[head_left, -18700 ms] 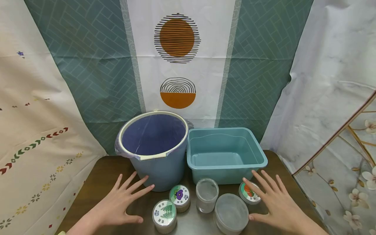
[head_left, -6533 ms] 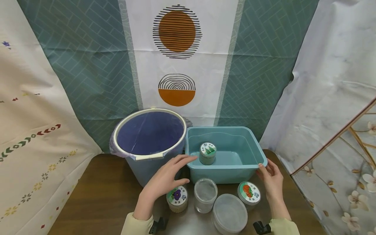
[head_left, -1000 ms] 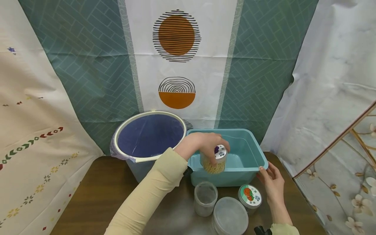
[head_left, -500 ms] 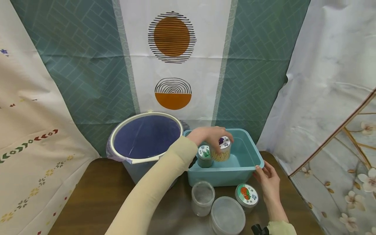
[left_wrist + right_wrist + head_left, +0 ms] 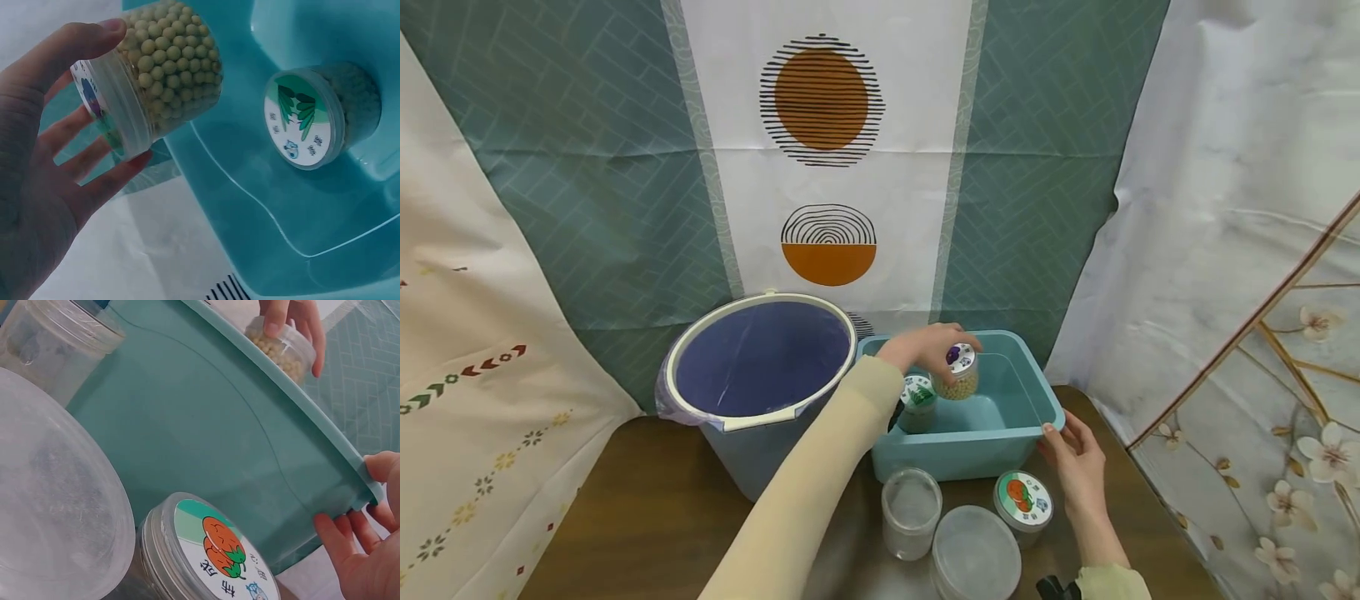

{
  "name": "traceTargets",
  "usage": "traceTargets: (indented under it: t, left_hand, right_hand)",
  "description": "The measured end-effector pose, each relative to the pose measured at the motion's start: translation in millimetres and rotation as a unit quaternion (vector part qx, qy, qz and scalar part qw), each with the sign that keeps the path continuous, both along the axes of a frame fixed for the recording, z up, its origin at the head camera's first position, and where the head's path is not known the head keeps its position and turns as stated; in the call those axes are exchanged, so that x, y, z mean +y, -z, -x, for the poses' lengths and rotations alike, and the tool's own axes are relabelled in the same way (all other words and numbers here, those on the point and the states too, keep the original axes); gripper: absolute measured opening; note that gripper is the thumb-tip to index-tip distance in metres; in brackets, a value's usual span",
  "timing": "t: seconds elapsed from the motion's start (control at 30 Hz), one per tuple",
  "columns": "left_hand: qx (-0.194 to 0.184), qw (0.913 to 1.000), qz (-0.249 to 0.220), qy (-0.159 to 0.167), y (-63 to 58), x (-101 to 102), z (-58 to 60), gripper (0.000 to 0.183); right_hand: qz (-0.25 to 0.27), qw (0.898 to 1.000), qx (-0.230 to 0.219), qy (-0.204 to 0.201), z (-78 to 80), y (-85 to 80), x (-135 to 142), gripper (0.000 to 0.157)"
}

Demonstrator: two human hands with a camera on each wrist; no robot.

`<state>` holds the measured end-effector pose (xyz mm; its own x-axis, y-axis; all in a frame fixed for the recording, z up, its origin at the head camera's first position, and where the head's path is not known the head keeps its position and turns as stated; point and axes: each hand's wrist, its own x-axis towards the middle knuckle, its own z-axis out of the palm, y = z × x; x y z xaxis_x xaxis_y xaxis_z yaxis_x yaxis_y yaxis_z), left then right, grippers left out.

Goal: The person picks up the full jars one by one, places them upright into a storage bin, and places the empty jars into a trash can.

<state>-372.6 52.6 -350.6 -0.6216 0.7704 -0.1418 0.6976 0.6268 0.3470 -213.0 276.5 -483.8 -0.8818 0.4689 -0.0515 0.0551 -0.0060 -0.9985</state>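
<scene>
My left hand [image 5: 928, 346] holds a clear jar of pale yellow beads [image 5: 172, 69] by its lid, fingers and thumb spread round the edge. A purple flower is printed on that lid. The jar hangs tilted over the teal basin [image 5: 955, 458], above its floor. Inside the basin, at the left, stands a second jar [image 5: 300, 119] with green leaves on its lid, partly behind the left sleeve in the head view. At the basin's front right corner, my right hand [image 5: 1078, 467] grips the rim, thumb on top and fingers beneath.
A blue bucket [image 5: 737, 458] with a cream rim and a plastic liner stands left of the basin. In front of the basin are a tall clear jar [image 5: 912, 512], a wider frosted-lid jar [image 5: 976, 550] and a jar with an orange persimmon lid [image 5: 1024, 500].
The leaf-lidded jar went from table to basin earlier. The flower-lidded jar left the table in my left hand and has moved back over the basin. My right hand keeps its grip.
</scene>
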Motion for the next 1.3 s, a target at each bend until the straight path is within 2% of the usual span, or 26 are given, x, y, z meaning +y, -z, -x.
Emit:
traceTargets:
  t: [0.13, 0.27, 0.53, 0.8, 1.0, 1.3]
  left_hand:
    - [-0.001, 0.9999, -0.014, -0.004, 4.0, -0.7, 5.0, 0.067]
    - [0.025, 0.9997, -0.007, 0.002, 1.9, 3.3, 8.3, 0.066]
    - [0.06, 0.9976, 0.003, 0.033, 0.8, 17.2, 13.9, 0.069]
    - [0.083, 0.9945, 0.027, 0.058, 19.4, 27.4, 17.1, 0.068]
    - [0.075, 0.9933, 0.044, 0.077, 29.1, 33.1, 12.9, 0.068]
    - [0.068, 0.9948, 0.03, 0.069, 35.8, 32.0, 10.6, 0.071]
  right_hand:
    - [0.001, 1.0, 0.001, 0.005, 0.8, 1.0, -1.2, 0.061]
    - [0.0, 1.0, 0.001, 0.004, 1.0, 0.7, -0.6, 0.061]
    - [0.005, 1.0, 0.006, 0.008, -0.6, 2.3, 1.7, 0.062]
    - [-0.012, 1.0, 0.001, 0.006, 0.7, 3.1, 0.7, 0.063]
    - [-0.004, 1.0, 0.008, 0.011, 1.1, 2.8, -1.7, 0.06]
    - [0.0, 1.0, 0.011, 0.013, 0.3, 1.8, -3.4, 0.061]
